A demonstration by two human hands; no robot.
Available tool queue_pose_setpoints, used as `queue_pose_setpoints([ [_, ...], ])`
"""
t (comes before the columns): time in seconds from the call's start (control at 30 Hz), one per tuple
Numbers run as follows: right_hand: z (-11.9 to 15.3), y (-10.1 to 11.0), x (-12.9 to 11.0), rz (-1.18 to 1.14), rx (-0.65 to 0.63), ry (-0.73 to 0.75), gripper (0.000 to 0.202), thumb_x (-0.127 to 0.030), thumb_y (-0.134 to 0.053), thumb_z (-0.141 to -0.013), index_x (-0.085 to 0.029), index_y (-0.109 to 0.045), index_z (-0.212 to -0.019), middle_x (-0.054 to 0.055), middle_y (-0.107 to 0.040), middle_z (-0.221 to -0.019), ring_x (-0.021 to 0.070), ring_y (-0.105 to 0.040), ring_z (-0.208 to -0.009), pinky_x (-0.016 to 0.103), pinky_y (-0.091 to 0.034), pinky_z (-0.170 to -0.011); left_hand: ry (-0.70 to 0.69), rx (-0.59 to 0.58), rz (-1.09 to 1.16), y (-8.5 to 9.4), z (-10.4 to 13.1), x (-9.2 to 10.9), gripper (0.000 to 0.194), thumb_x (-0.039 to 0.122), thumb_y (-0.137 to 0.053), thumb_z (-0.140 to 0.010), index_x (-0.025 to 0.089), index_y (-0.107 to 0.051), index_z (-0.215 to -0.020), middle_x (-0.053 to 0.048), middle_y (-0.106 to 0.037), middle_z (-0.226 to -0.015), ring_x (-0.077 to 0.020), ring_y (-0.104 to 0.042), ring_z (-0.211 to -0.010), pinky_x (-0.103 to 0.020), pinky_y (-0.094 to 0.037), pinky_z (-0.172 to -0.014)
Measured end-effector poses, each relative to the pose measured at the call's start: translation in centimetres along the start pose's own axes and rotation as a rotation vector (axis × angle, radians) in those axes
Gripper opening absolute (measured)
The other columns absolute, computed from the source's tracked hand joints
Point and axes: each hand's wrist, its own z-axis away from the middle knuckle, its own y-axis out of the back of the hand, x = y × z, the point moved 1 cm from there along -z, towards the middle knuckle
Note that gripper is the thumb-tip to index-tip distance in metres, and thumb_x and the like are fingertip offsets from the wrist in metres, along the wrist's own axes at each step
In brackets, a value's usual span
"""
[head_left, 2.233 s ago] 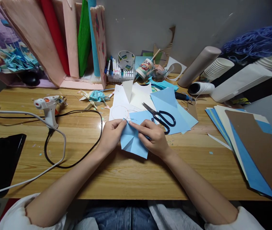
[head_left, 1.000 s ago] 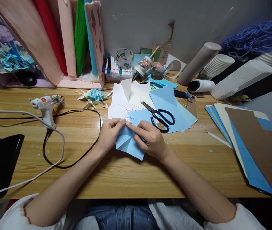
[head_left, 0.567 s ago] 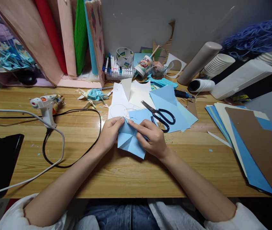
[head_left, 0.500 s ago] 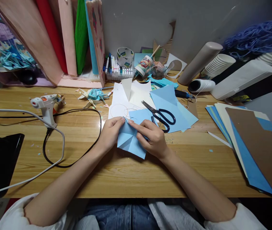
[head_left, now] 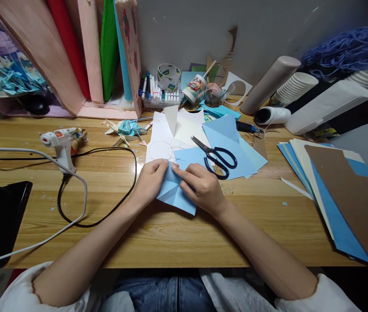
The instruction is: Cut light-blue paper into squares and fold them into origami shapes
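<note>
A creased piece of light blue paper (head_left: 176, 198) is held at the near middle of the table. My left hand (head_left: 152, 180) pinches its upper left edge between thumb and fingers. On the paper's right side, my right hand (head_left: 203, 186) is closed, with its index finger reaching toward the top edge near my left thumb. Black-handled scissors (head_left: 220, 159) lie just beyond my right hand, over more blue sheets (head_left: 244, 156). Behind my hands is a white sheet (head_left: 159, 130) with circles drawn on it.
At the left are a white glue gun (head_left: 61, 147) with looping cables and a black tablet-like object (head_left: 2, 221). Markers (head_left: 153, 86) and a tape roll (head_left: 169, 77) stand at the back. Stacked coloured sheets (head_left: 343, 190) lie at the right.
The blue paper has tilted and shifted slightly left at its lower edge. My right hand has moved a little left, its index fingertip closer to my left thumb.
</note>
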Motion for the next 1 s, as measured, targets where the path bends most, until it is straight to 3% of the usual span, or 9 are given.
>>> queue_pose_setpoints([
  [0.17,0.0,-0.3,0.0,0.019,-0.059,-0.021,0.031,-0.014,-0.040,-0.087,-0.011,-0.063,-0.108,0.006,-0.058,-0.071,0.0161,-0.049,-0.067,0.028,-0.044,-0.062,0.094,0.024,-0.035,0.1,-0.3,-0.7,0.030,0.031,-0.046,-0.076,0.017,-0.040,-0.050,0.006,-0.030,-0.048,-0.0081,-0.028,-0.048,-0.020,-0.025,-0.047],
  [0.37,0.1,-0.6,0.2,0.047,-0.090,-0.056,0.031,-0.016,-0.039,-0.087,-0.012,-0.064,-0.105,0.007,-0.058,-0.072,0.0162,-0.050,-0.069,0.027,-0.044,-0.062,0.274,0.048,0.153,0.5,-0.7,-1.0,0.020,0.033,-0.060,-0.067,0.013,-0.059,-0.065,0.005,-0.046,-0.052,-0.0063,-0.038,-0.045,-0.019,-0.032,-0.045],
  [0.53,0.1,-0.7,0.3,0.073,-0.111,-0.061,0.031,-0.016,-0.039,-0.087,-0.012,-0.064,-0.105,0.006,-0.058,-0.072,0.0161,-0.051,-0.069,0.026,-0.042,-0.061,0.291,0.080,0.239,0.6,-1.0,-0.9,0.018,0.028,-0.065,-0.063,0.011,-0.061,-0.060,0.004,-0.050,-0.048,-0.0051,-0.041,-0.042,-0.018,-0.035,-0.043],
  [0.7,0.2,-0.9,0.2,0.109,-0.144,-0.067,0.029,-0.017,-0.040,-0.087,-0.013,-0.065,-0.102,0.006,-0.058,-0.072,0.0163,-0.050,-0.069,0.027,-0.041,-0.060,0.350,0.059,0.271,0.7,-1.2,-1.2,0.024,0.033,-0.070,-0.060,0.010,-0.063,-0.060,-0.001,-0.061,-0.056,-0.0087,-0.054,-0.051,-0.020,-0.044,-0.053],
  [1.0,0.2,-0.9,0.1,0.153,-0.178,-0.018,0.029,-0.017,-0.043,-0.086,-0.014,-0.063,-0.106,0.005,-0.059,-0.074,0.0165,-0.050,-0.070,0.027,-0.039,-0.059,0.387,0.040,0.153,1.3,-1.3,-1.7,0.033,0.040,-0.075,-0.053,0.010,-0.061,-0.053,0.002,-0.055,-0.048,-0.0074,-0.050,-0.047,-0.022,-0.046,-0.054],
])
